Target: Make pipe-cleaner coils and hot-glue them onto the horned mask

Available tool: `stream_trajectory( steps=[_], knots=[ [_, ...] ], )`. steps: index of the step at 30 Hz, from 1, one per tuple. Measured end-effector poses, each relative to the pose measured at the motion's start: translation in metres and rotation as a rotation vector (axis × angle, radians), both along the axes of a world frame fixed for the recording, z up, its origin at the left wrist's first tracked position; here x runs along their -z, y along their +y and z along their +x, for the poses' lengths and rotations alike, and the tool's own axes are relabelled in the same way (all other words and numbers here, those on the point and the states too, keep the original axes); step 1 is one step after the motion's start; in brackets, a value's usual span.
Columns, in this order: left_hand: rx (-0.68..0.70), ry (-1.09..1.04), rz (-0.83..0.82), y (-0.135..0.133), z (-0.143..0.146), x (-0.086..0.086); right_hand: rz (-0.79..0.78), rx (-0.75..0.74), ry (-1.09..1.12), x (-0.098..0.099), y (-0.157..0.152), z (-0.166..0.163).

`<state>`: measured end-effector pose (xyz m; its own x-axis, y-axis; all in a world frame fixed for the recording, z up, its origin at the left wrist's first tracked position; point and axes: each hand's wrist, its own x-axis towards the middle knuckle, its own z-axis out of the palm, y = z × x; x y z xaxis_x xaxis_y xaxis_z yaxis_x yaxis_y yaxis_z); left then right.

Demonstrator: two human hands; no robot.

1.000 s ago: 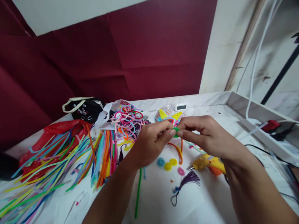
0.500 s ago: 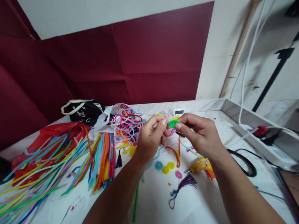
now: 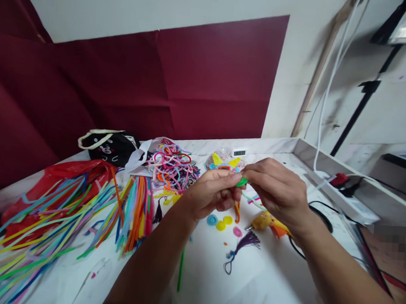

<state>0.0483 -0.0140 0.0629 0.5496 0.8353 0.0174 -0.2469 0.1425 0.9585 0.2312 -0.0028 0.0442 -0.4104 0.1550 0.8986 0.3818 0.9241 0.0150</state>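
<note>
My left hand (image 3: 211, 194) and my right hand (image 3: 278, 190) meet above the white table (image 3: 277, 285), both pinching a small green coiled pipe cleaner (image 3: 241, 182) between thumbs and fingertips. Its loose green tail (image 3: 180, 270) trails down under my left forearm. Beneath the hands lie small coiled discs, a blue one (image 3: 212, 219), two yellow ones (image 3: 224, 223) and a pink one (image 3: 237, 231). A purple tassel (image 3: 243, 244) lies just in front of them.
Loose pipe cleaners (image 3: 57, 225) in many colours spread over a red plastic bag (image 3: 64, 171) at left. A tangle of bent ones (image 3: 170, 164) and a black pouch (image 3: 109, 147) sit behind. A yellow glue gun (image 3: 266, 221), black cable (image 3: 318, 209) and power strip (image 3: 351, 203) lie right.
Both hands dropped slightly toward the table and closed tighter round the green coil, which showed flat and face-on half a second ago and is now mostly covered by fingertips.
</note>
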Motion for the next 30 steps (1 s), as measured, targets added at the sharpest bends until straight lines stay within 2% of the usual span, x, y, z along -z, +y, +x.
stream_trajectory(
  steps=[5, 9, 12, 18, 25, 30],
  knots=[
    [0.012, 0.023, 0.012, 0.004, -0.001, 0.002, 0.072, 0.059, -0.077, 0.003, 0.0, 0.008],
    [-0.027, 0.028, 0.029, 0.005, -0.002, 0.003, -0.007, 0.087, -0.076, 0.002, -0.002, 0.006],
    [-0.081, 0.033, 0.094, 0.004, 0.0, 0.004, -0.165, 0.025, 0.032, 0.001, -0.009, 0.0],
    [-0.278, 0.063, 0.3, -0.001, 0.005, 0.004, -0.697, -0.067, 0.33, 0.002, -0.022, -0.01],
    [-0.378, 0.193, 0.467, -0.004, 0.005, 0.007, -0.948, -0.177, 0.506, 0.003, -0.023, -0.01],
    [-0.364, 0.245, 0.504, -0.005, 0.008, 0.008, -1.023, -0.204, 0.614, -0.001, -0.022, -0.013]
  ],
)
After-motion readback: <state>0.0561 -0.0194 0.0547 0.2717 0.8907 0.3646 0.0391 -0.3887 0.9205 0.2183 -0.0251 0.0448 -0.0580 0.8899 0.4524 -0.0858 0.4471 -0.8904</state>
